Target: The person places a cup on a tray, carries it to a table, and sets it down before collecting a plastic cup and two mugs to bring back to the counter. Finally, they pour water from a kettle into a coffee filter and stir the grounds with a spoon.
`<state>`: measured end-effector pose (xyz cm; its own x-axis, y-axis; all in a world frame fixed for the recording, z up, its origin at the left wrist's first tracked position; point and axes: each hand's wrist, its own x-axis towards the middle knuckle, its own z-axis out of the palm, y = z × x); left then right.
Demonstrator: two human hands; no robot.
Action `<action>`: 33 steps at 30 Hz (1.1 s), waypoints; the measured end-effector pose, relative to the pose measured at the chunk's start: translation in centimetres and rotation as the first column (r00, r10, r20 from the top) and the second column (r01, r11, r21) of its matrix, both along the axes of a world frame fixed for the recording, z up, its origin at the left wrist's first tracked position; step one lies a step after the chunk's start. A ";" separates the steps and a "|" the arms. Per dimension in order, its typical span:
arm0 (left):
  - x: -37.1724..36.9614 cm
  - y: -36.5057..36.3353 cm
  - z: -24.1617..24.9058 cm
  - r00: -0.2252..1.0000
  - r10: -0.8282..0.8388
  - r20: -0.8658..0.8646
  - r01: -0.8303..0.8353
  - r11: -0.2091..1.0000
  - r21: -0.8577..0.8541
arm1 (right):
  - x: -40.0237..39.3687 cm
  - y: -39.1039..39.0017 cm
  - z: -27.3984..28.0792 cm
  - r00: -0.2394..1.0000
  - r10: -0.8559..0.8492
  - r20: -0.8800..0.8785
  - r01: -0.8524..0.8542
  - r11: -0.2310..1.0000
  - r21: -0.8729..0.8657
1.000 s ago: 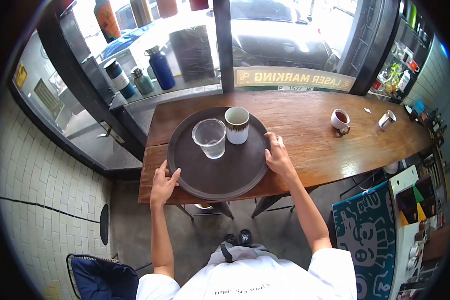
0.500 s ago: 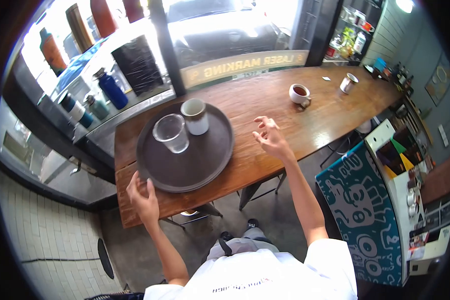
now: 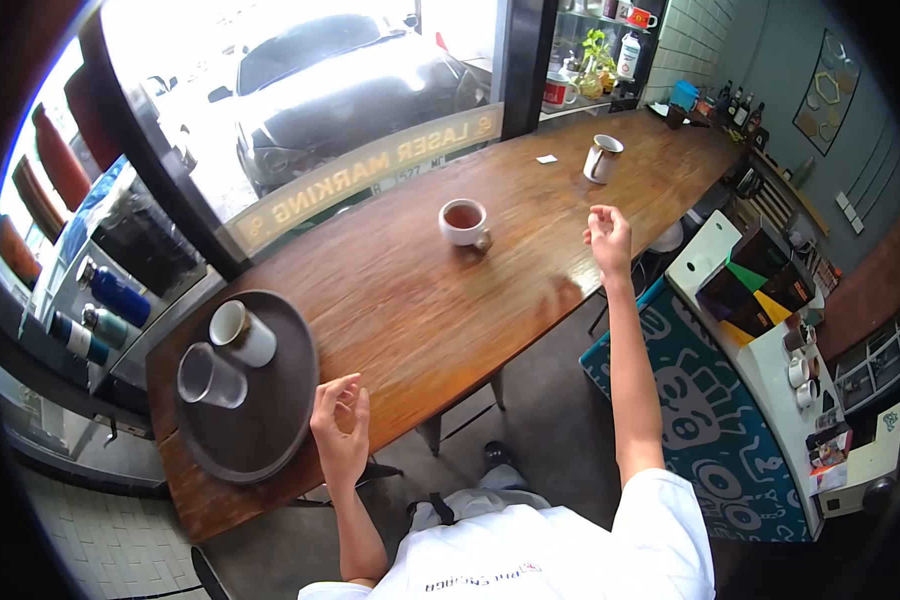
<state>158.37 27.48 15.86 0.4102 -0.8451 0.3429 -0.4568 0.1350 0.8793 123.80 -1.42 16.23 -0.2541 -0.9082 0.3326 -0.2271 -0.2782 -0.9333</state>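
A round dark tray [image 3: 270, 440] lies on the left end of the long wooden table [image 3: 420, 290]. On it stand a clear glass [image 3: 210, 376] and a white mug [image 3: 242, 334]. My left hand [image 3: 340, 435] hovers just right of the tray's rim, fingers loosely curled, holding nothing. My right hand [image 3: 608, 236] is stretched out over the table's right part, fingers half curled and empty. A white cup of dark drink [image 3: 465, 221] stands on the table left of that hand. A second white mug [image 3: 602, 158] stands farther back.
A window with the reversed lettering LASER MARKING [image 3: 370, 175] runs along the table's far side, a car beyond it. Bottles [image 3: 110, 300] line a ledge at the left. A teal patterned counter [image 3: 710, 400] with a box of coloured packets stands to the right.
Both hands have come off the tray. The view has swung right, so the tray now sits far left. My right hand has reached out toward the cups on the right.
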 end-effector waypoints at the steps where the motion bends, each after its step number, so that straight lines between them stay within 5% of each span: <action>1: -1.0 -1.1 0.1 0.989 0.068 0.135 -0.067 0.998 -0.012 | -1.4 -2.2 0.0 1.000 -0.025 -0.010 0.025 1.000 -0.008; 9: -5.7 -6.1 0.0 0.894 0.292 0.340 -0.327 0.944 0.049 | -6.0 -17.5 -3.5 0.993 -0.048 0.108 0.037 0.994 0.103; 15: -4.8 -6.7 -0.1 0.752 0.473 0.458 -0.553 0.832 0.049 | -6.0 -21.5 -5.1 0.904 0.208 0.372 -0.252 0.965 0.072; 19: -3.5 -6.6 -0.4 0.664 0.548 0.508 -0.647 0.762 0.024 | -5.2 -21.9 -4.7 0.924 0.091 0.373 -0.137 0.985 0.101; 25: -1.8 -6.3 -1.8 0.598 0.592 0.540 -0.716 0.698 0.028 | -5.1 -19.3 -2.4 0.988 -0.112 0.111 0.088 0.977 0.197; 29: -0.6 -6.3 -2.9 0.684 0.550 0.478 -0.667 0.737 0.106 | -7.3 -20.4 -4.3 0.982 -0.187 -0.038 0.190 0.962 0.194; 33: -0.4 -6.3 -3.2 0.637 0.495 0.591 -0.676 0.728 0.118 | -8.1 -19.0 -4.6 0.955 -0.259 -0.143 0.270 0.960 0.068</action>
<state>157.98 21.17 12.66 0.7047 -0.5743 0.4165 -0.7088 -0.5451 0.4478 115.65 -20.43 11.67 -0.4486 -0.8408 0.3031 -0.4035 -0.1120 -0.9081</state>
